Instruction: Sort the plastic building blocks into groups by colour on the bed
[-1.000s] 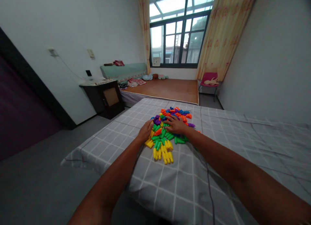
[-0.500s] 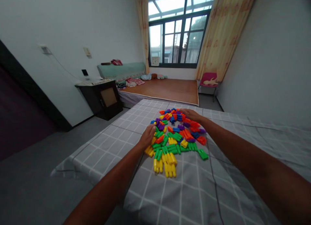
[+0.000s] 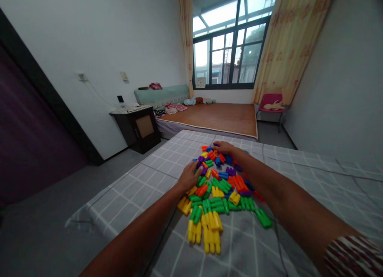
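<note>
Many plastic pieces in yellow, green, orange, red, blue and purple lie in a loose pile on the checked grey cloth. My left hand rests at the pile's left edge, fingers apart, beside green pieces and purple ones. At the far side of the pile, my right hand lies over orange and blue pieces, its fingers spread; part of the pile is hidden behind that hand and forearm. Yellow pieces are nearest to me, and a green piece lies at the right.
The grey checked cloth covers the table. Beyond it stands a bed with a brown mat. A dark cabinet is at the left, and a pink chair stands by the curtain.
The view has shifted, so the pile appears lower and larger. My right hand has moved left over the far pieces. My left hand's fingers now show more spread.
</note>
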